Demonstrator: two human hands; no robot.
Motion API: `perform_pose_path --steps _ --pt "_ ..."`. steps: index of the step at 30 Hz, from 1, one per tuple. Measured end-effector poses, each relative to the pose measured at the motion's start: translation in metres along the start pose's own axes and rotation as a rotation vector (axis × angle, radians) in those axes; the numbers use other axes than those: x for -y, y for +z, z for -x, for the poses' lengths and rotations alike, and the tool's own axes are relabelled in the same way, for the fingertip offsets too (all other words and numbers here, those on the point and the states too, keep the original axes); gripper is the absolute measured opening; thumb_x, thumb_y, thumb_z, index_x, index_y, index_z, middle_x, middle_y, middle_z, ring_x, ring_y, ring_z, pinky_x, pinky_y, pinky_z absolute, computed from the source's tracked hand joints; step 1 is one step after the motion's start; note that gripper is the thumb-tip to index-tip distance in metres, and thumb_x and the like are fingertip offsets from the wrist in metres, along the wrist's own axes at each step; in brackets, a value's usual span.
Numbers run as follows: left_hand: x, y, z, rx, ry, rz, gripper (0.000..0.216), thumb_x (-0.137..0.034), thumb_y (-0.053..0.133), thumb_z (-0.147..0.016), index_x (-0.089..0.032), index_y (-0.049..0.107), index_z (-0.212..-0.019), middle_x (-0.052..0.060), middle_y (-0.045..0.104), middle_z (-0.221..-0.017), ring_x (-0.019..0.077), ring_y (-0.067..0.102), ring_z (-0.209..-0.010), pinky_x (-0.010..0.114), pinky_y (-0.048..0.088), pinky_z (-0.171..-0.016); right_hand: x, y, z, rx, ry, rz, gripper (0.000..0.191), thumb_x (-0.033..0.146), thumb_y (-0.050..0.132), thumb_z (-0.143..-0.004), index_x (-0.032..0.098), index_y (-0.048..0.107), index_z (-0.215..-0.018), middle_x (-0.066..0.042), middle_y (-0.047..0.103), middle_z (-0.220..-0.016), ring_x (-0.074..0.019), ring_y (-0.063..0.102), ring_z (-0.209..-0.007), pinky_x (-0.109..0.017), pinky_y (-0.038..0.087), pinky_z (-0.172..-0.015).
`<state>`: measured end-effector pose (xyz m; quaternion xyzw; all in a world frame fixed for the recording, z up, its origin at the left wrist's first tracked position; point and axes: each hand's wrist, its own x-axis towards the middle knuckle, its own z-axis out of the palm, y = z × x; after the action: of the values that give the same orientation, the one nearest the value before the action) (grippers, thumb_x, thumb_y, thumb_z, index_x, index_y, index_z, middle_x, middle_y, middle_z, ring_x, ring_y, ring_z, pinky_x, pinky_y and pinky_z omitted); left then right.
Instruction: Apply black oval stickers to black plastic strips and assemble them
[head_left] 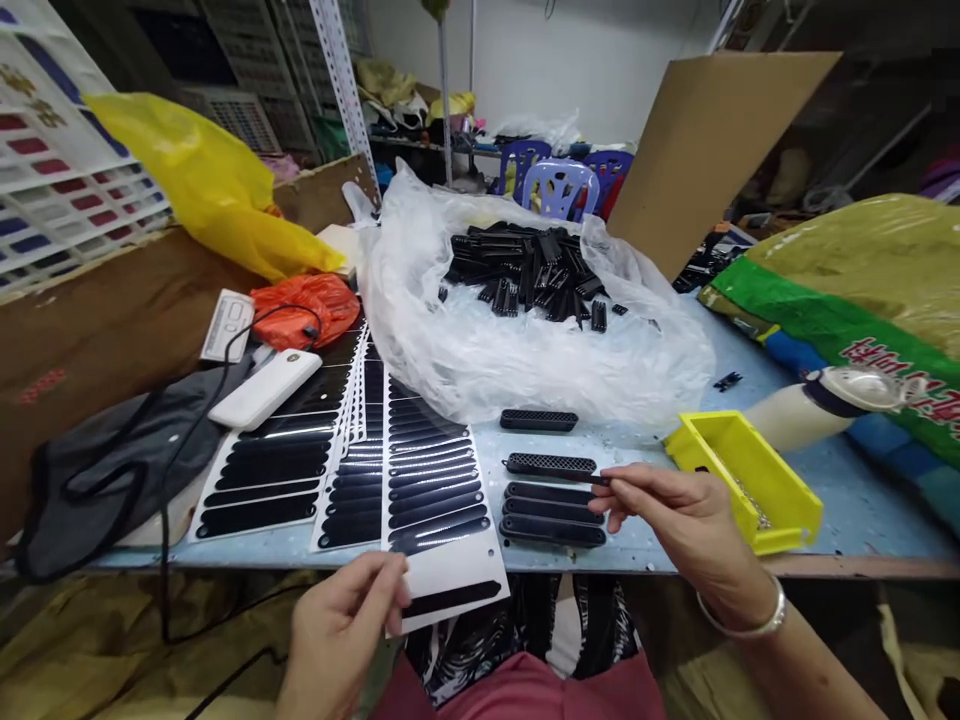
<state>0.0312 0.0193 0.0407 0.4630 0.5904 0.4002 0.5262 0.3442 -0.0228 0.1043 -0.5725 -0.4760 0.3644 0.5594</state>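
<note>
At the tabletop [634, 555] edge, your left hand [345, 615] pinches a sheet [450, 570], likely steadying it, and your right hand [679, 515] pinches a black piece [559, 468] by one end, perhaps leaving its face clear.

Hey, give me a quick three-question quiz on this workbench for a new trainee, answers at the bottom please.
1. True or false: the bracelet is on the person's left wrist.

2. Multiple choice: what do the fingers of the right hand hold?
A) The red bag
B) A slim black piece
C) The grey cloth

3. Fill in the blank: the small open bin beside the bottle is ____ in colour.

Key:
1. False; the bracelet is on the right wrist.
2. B.
3. Yellow.
</note>
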Motion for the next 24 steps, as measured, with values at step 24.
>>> perform_pose_path --steps 24 --pt "-0.081 0.13 -0.085 0.48 -0.095 0.286 0.026 -0.033 0.077 -0.069 -0.012 0.062 -0.068 0.006 0.067 -0.056 0.0094 0.056 -0.043 0.017 0.031 -0.04 -0.016 -0.025 -0.05 0.021 -0.439 0.555 0.02 0.03 0.074 -0.081 0.017 0.074 -0.096 -0.01 0.074 -0.089 -0.0211 0.069 -0.078 -0.032 0.057 -0.07"
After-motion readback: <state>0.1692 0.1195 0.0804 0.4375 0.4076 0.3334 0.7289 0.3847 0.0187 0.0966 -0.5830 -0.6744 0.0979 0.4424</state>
